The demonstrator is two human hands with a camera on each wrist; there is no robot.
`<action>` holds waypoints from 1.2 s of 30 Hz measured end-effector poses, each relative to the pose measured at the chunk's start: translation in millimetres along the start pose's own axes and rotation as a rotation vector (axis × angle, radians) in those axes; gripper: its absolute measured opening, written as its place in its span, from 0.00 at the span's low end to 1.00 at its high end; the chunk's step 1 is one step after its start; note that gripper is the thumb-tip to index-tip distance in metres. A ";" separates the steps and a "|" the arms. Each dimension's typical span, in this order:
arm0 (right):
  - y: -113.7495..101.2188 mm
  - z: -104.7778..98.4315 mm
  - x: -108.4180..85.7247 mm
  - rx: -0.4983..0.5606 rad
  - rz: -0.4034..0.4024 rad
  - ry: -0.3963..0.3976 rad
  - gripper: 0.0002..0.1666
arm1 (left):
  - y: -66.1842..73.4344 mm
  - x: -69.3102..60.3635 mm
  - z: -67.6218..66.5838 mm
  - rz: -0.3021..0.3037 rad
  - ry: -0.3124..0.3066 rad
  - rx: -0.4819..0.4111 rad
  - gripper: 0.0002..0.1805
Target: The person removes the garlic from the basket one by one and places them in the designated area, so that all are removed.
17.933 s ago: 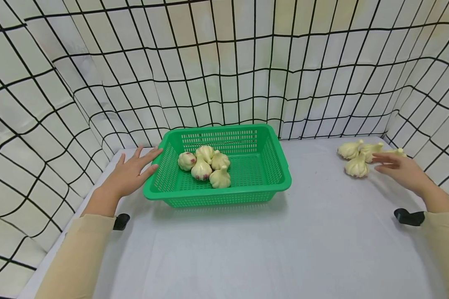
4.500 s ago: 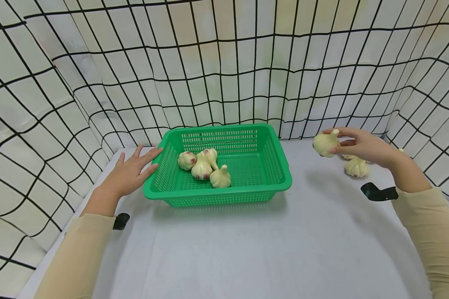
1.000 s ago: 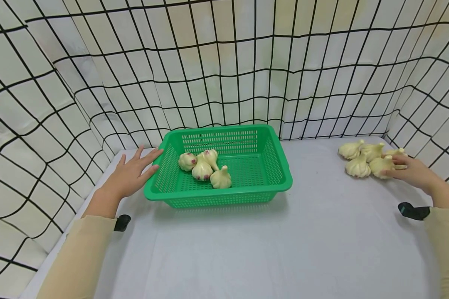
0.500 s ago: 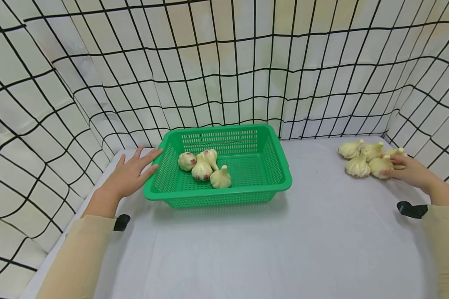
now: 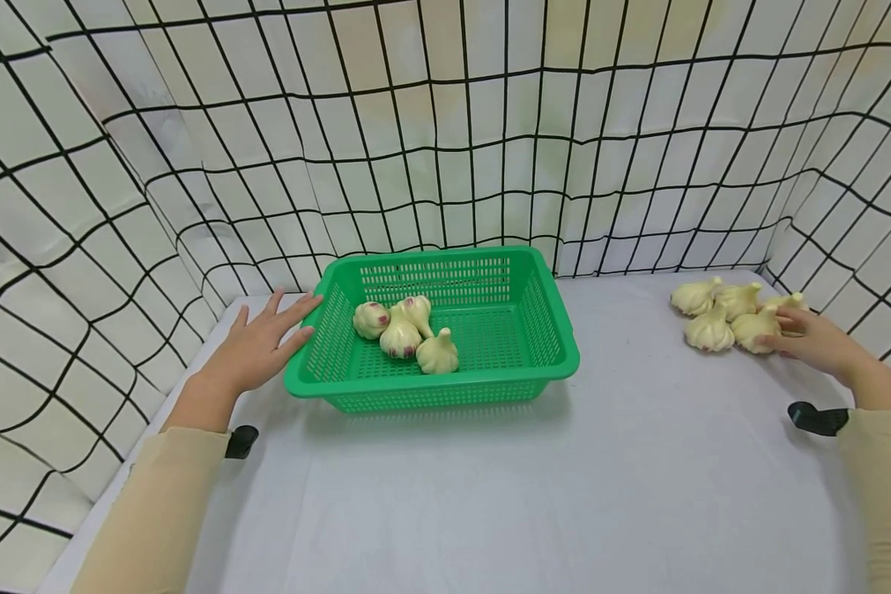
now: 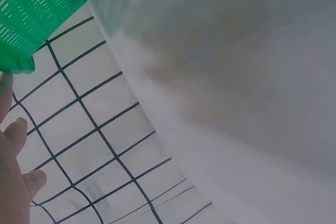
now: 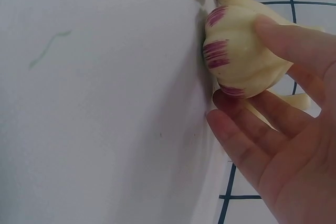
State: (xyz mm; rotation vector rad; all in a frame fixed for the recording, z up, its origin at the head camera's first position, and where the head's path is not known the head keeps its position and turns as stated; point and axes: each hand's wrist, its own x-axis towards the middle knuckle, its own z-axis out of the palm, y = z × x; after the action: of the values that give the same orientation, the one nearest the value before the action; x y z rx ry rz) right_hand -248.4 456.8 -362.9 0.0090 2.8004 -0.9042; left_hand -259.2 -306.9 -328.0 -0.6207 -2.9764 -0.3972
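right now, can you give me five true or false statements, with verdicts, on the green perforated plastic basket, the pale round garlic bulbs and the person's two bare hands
1. The bare left hand touches the green perforated plastic basket at its rim. True.
2. The basket holds six bulbs. False: four pale round garlic bulbs show in it.
3. The bare right hand pinches a purple-streaked pale bulb. True.
4. The pinched bulb is inside the basket. False: it is among the bulbs on the smooth white tabletop, right of the basket.
5. Black square-grid netting stands behind the basket. True.
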 end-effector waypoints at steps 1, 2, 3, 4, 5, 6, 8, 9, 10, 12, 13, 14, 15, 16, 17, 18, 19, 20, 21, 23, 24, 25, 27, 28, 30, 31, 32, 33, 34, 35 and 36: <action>0.3 0.1 -0.1 0.002 0.000 0.002 0.53 | 0.0 0.1 0.0 0.002 0.003 0.000 0.35; 0.8 0.3 0.0 0.004 0.001 0.001 0.53 | 0.0 0.2 0.0 0.003 0.004 0.000 0.35; 1.3 0.4 0.0 0.005 0.001 -0.002 0.53 | 0.0 0.1 -0.1 0.003 0.006 0.001 0.34; 1.8 0.6 0.0 0.004 0.002 -0.003 0.53 | 0.0 0.0 -0.2 0.002 0.005 0.002 0.34; 2.3 0.7 0.0 0.002 0.002 -0.006 0.53 | 0.2 -0.1 -0.3 0.001 0.003 0.002 0.34; 2.8 0.7 -0.1 0.000 0.002 -0.008 0.53 | 0.3 -0.2 -0.4 -0.001 0.001 0.002 0.35; 3.6 1.5 -0.2 -0.004 0.001 -0.010 0.53 | 0.7 -0.4 -0.4 -0.005 -0.003 0.000 0.35; 3.9 1.7 -0.3 -0.007 0.000 -0.009 0.53 | 0.8 -0.4 -0.5 -0.007 -0.005 -0.001 0.35; 4.2 2.0 -0.5 -0.008 0.000 -0.006 0.53 | 0.9 -0.4 -0.5 -0.008 -0.006 -0.001 0.35; 4.6 2.6 -1.0 -0.009 -0.002 -0.003 0.53 | 1.1 -0.4 -0.5 -0.010 -0.006 -0.002 0.35; 4.8 2.9 -1.3 -0.009 -0.005 -0.002 0.53 | 1.1 -0.3 -0.4 -0.010 -0.006 -0.003 0.35; 5.0 2.8 -1.8 -0.010 -0.007 0.000 0.52 | 1.1 -0.2 -0.3 -0.010 -0.006 -0.003 0.35; 5.6 2.9 -2.2 -0.009 -0.011 0.001 0.51 | 1.1 -0.1 -0.2 -0.011 -0.006 -0.002 0.35; 6.2 3.0 -2.5 -0.011 -0.015 0.002 0.51 | 1.1 0.0 -0.1 -0.011 -0.005 -0.001 0.35; 6.9 3.1 -2.9 -0.017 -0.019 0.006 0.50 | 1.1 0.1 0.0 -0.011 -0.006 -0.001 0.35; 7.7 3.1 -3.3 -0.021 -0.023 0.007 0.50 | 1.1 0.1 0.1 -0.011 -0.006 -0.001 0.35; 8.5 3.1 -3.6 -0.019 -0.029 0.010 0.49 | 1.1 0.2 0.2 -0.012 -0.006 -0.001 0.35; 9.5 3.1 -3.9 -0.018 -0.037 0.012 0.48 | 1.0 0.2 0.4 -0.011 -0.005 0.000 0.35; 10.4 2.9 -4.3 -0.018 -0.042 0.014 0.47 | 1.1 0.2 0.4 -0.011 -0.005 0.001 0.35; 11.9 2.4 -5.1 -0.026 -0.042 0.022 0.47 | 1.1 0.1 0.5 -0.011 -0.005 0.000 0.35; 12.7 2.3 -5.6 -0.027 -0.044 0.027 0.47 | 1.2 0.0 0.5 -0.011 -0.005 0.000 0.35; 13.6 2.1 -6.2 -0.020 -0.045 0.032 0.46 | 1.2 -0.1 0.5 -0.011 -0.005 -0.001 0.35; 15.0 2.1 -7.6 -0.020 -0.044 0.055 0.45 | 1.3 -0.2 0.5 -0.011 -0.005 -0.002 0.35; 15.5 2.2 -8.4 -0.017 -0.044 0.069 0.44 | 1.4 -0.2 0.4 -0.011 -0.005 -0.003 0.35; 16.5 2.4 -9.9 0.000 -0.057 0.103 0.41 | 1.4 -0.2 0.3 -0.012 -0.005 -0.003 0.35; 16.9 2.5 -10.7 0.010 -0.066 0.120 0.40 | 1.5 -0.2 0.2 -0.012 -0.006 -0.003 0.35; 17.4 2.5 -11.1 0.008 -0.072 0.146 0.39 | 1.6 -0.2 0.1 -0.011 -0.006 -0.003 0.35; 17.5 2.5 -11.7 0.013 -0.082 0.169 0.38 | 1.9 -0.1 -0.2 -0.012 -0.006 -0.001 0.35; 17.7 2.5 -12.2 0.024 -0.090 0.188 0.38 | 2.1 0.0 -0.4 -0.012 -0.006 0.001 0.35; 17.8 2.5 -12.3 0.024 -0.096 0.207 0.38 | 2.2 0.1 -0.6 -0.013 -0.007 0.002 0.35; 17.4 2.7 -12.6 0.024 -0.101 0.221 0.38 | 2.4 0.0 -0.8 -0.014 -0.007 0.004 0.35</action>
State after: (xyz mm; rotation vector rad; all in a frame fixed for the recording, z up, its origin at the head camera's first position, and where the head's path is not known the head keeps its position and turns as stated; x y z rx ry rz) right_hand -234.4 470.1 -372.7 -0.0308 3.0171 -1.0172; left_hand -258.3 -305.0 -326.7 -0.6025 -2.9889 -0.3908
